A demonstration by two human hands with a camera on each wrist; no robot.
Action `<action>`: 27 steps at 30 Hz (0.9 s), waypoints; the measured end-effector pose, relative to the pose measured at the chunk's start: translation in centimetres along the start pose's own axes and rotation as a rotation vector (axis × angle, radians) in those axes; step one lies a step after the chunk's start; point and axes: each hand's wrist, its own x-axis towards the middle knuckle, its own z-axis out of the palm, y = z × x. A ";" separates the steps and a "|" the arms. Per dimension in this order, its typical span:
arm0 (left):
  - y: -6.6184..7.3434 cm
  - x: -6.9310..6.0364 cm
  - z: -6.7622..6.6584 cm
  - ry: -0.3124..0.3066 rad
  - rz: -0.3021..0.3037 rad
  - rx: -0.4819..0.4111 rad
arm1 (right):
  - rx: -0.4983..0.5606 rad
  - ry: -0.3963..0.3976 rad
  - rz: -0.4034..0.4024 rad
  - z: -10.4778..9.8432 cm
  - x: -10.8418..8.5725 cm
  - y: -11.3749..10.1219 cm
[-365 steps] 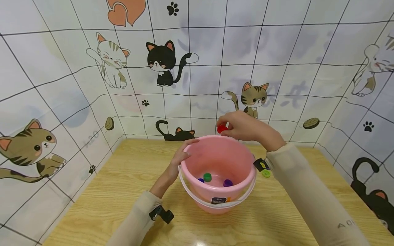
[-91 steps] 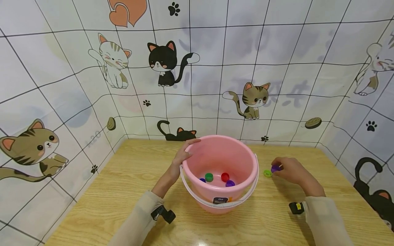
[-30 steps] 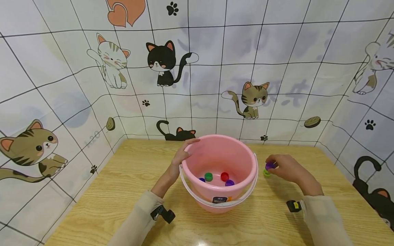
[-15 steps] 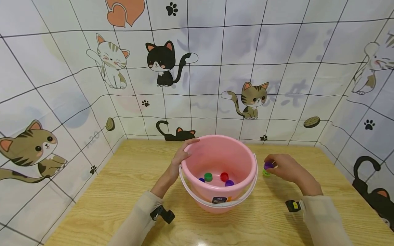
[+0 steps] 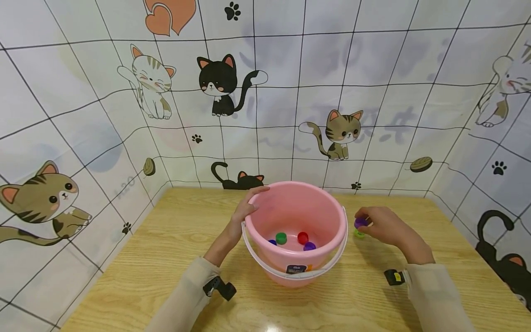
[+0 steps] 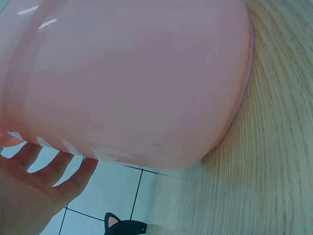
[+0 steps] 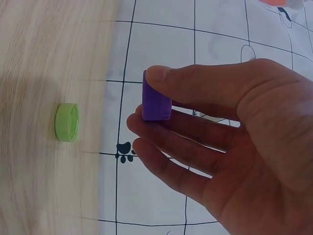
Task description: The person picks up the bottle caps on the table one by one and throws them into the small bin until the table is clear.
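Note:
A pink bucket (image 5: 298, 207) stands on the wooden table. My left hand (image 5: 236, 223) grips its left rim, with the thumb inside; in the left wrist view the fingers (image 6: 54, 169) lie against the outer wall. To the right of the bucket, my right hand (image 5: 386, 226) pinches a purple bottle cap (image 7: 156, 100) between thumb and fingertips, raised off the table. Near it a light green bottle cap (image 7: 67, 122) lies on the tabletop, partly hidden in the head view. Inside the bucket lie a green cap (image 5: 281, 238), a red cap (image 5: 303, 238), a purple cap (image 5: 309, 246) and a partly hidden blue cap (image 5: 272, 242).
The bucket's white handle (image 5: 292, 276) hangs down at its front. Behind and beside the table (image 5: 186, 230) rises a tile-patterned sheet (image 5: 274, 110) printed with cartoon cats. Each wrist wears a small black camera, such as the left wrist camera (image 5: 220, 288).
The red cap, held over the bucket earlier, now lies inside. My right hand took up the purple cap beside the bucket and has shifted slightly left. My left hand stays on the rim.

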 end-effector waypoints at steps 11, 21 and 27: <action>-0.1 0.0 0.0 -0.004 0.007 -0.007 | 0.002 -0.001 0.005 -0.3 0.0 -0.4; -0.1 -0.1 0.0 0.011 -0.007 -0.007 | -0.020 0.023 -0.025 -0.5 0.0 -0.7; -0.2 0.0 -0.1 0.006 -0.004 -0.001 | -0.015 0.022 -0.025 -0.5 -0.1 -0.6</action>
